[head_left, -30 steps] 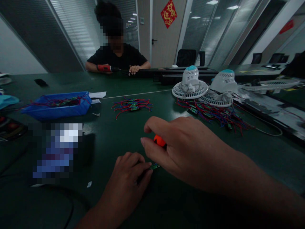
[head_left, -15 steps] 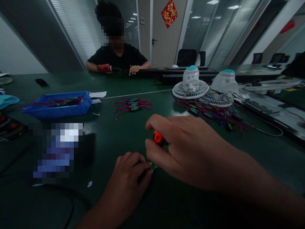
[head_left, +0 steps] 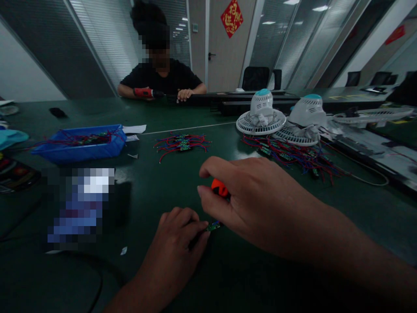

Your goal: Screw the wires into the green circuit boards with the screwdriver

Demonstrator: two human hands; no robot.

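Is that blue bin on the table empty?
Not empty: wired green circuit boards lie inside the blue bin. How deep they go is hidden.

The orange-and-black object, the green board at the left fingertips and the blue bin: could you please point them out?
Orange-and-black object point(head_left: 219, 187): head view, its visible end.
Green board point(head_left: 214, 226): head view, its uncovered face.
Blue bin point(head_left: 81, 152): head view, its near wall.

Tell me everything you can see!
Table: 1, green, below
Circuit board: 1, green, front centre
Orange item: 1, orange-black, front centre
Wired-board piles: 2, multicoloured, centre and right
Bin: 1, blue, left
Blurred item: 1, bluish, left
Fan-like units: 2, white-teal, right
Person: 1, black shirt, opposite
Power tool: 1, red-black, by person
Sign: 1, red-gold, on door
Chairs: several, black, back
Left hand: 1, bare, at circuit board
Right hand: 1, bare, front
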